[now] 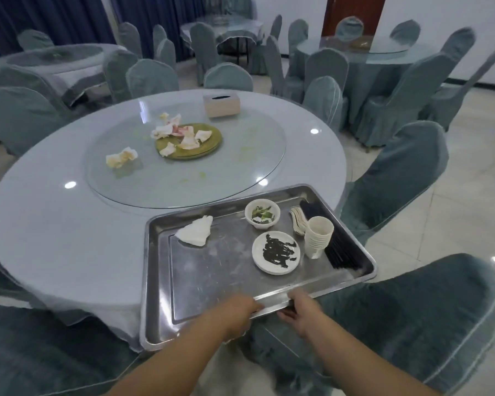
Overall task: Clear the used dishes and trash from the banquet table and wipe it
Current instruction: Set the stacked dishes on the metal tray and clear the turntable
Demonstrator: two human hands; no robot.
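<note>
**Tray held at counter edge**

Round counter (55, 238) carries a glass turntable (155, 184). Left hand (232, 312) and right hand (300, 310) each grip the near rim of the steel tray (212, 270), fingers curled. Beyond the grip, the tray holds a sauce-smeared plate (276, 252), a bowl (262, 214) of green scraps, stacked cups (317, 237), chopsticks (340, 252) and a napkin (196, 231). Farther off, a green plate (203, 150) holds crumpled tissues (183, 135).

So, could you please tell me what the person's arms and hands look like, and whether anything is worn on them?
Both forearms are bare up to the frame's lower edge: no sleeves or gloves show. The left hand and right hand carry no visible watch, ring or bracelet.
</note>
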